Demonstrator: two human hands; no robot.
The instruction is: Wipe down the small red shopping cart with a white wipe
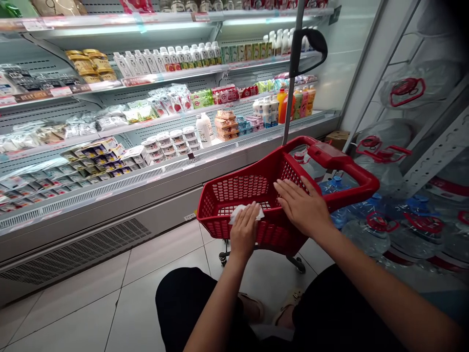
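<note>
In front of my knees stands a small red plastic shopping cart [276, 233] with perforated basket walls. My left hand [245, 231] presses a white wipe [235, 213] onto the near rim of the basket. Its fingers lie together over the wipe, which sticks out on both sides. Further right, my right hand [306, 206] rests on the cart near the red handle [361, 171]. Its fingers are stretched out and hold nothing; the palm side is hidden.
A refrigerated shelf unit [176, 183] with dairy cartons, bottles and tubs runs along the left and back. Large water bottles [366, 234] with red handles crowd the right side. A grey pole [289, 107] rises behind the cart. Pale floor tiles [157, 266] lie below.
</note>
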